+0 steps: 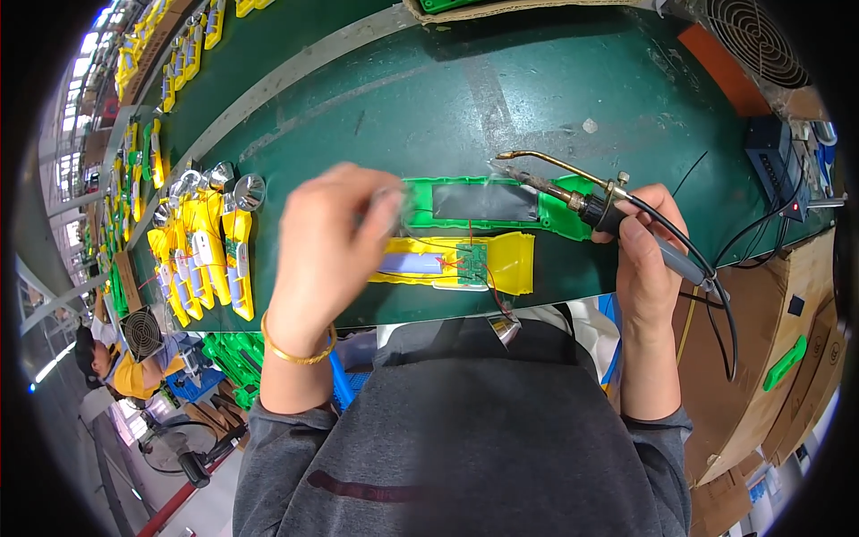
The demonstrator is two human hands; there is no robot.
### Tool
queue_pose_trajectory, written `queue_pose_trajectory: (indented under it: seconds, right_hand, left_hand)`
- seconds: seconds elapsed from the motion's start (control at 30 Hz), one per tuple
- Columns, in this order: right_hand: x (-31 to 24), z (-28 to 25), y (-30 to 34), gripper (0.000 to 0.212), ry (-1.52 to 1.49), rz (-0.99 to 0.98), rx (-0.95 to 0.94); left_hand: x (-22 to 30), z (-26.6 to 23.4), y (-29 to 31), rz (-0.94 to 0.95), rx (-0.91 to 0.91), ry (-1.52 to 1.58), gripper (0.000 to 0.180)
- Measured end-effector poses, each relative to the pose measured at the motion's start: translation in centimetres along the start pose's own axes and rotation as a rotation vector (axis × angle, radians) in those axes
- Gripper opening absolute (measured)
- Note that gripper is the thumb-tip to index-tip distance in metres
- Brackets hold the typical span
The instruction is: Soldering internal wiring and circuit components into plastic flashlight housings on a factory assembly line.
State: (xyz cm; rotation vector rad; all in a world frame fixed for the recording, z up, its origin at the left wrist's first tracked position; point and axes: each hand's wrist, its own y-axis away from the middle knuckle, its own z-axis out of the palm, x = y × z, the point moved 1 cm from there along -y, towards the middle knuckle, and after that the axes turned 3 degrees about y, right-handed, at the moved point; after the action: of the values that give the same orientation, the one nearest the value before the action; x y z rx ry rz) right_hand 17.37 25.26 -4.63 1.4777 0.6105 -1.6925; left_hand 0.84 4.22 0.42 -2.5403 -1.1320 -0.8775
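My right hand [651, 264] is wrapped round the grip of a soldering iron [598, 212], its tip pointing left with a thin brass solder-feed tube [559, 161] above it. The tip hangs over a green plastic shell [562, 217] that has a dark panel [483, 202] set in it. Closer to me lies a yellow shell [513, 261] with a violet battery cell [412, 262] and a small green circuit board [471, 261]; thin wires run from the board. My left hand [331, 237] is closed at the shells' left end, fingertips blurred round something indistinct.
Several yellow lamp bodies with round reflectors [204, 242] stand at the left. A reflector [504, 329] hangs at the table's near edge. A dark control box [775, 161] with cables and a fan [761, 40] are at the right, above cardboard [743, 358]. Another person [121, 358] is at far left.
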Motion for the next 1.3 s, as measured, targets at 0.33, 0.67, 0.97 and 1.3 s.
queue_pose_trajectory:
  seconds: [0.33,0.67,0.97,1.3]
  right_hand:
    - [0.4,1.4,0.2,0.02,-0.058,0.023,0.033]
    - [1.1,1.8,0.3,0.015,-0.207,0.056,0.081]
    - [1.4,0.6,0.2,0.014,-0.413,0.04,0.074]
    - [-0.7,-4.1,0.2,0.023,-0.205,-0.065,0.07]
  left_hand:
    - [2.3,2.2,2.5,0.134,0.138,-0.097,0.008]
    - [3.8,5.8,1.4,0.388,0.098,0.082,0.011]
    - [3.7,6.7,0.2,0.362,0.018,0.155,0.008]
    - [5.0,6.8,-0.9,0.17,-0.092,0.088,0.004]
